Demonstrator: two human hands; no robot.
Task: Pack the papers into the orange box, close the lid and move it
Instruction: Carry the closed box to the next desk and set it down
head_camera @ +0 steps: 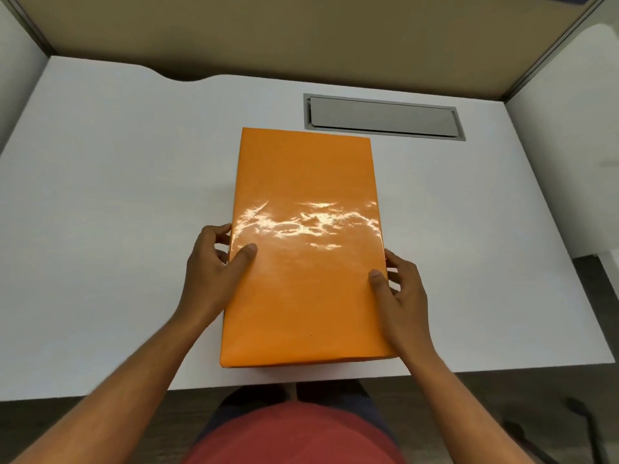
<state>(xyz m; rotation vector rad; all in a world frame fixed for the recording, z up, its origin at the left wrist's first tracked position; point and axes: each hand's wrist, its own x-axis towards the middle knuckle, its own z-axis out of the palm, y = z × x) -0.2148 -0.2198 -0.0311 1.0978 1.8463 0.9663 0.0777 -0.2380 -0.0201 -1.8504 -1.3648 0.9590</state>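
Note:
The orange box (304, 229) lies lengthwise in the middle of the white desk (117, 195), its glossy lid down and shut. My left hand (214, 266) grips its left side, thumb resting on the lid and fingers curled around the edge. On the opposite side my right hand (402, 296) holds the box the same way, thumb on top. The box's near end reaches close to the desk's front edge. No papers are visible; the inside of the box is hidden.
A grey cable hatch (383, 117) is set into the desk just behind the box to the right. Beige partition panels (301, 35) wall the desk at the back and sides. My red shirt and the floor show below the front edge.

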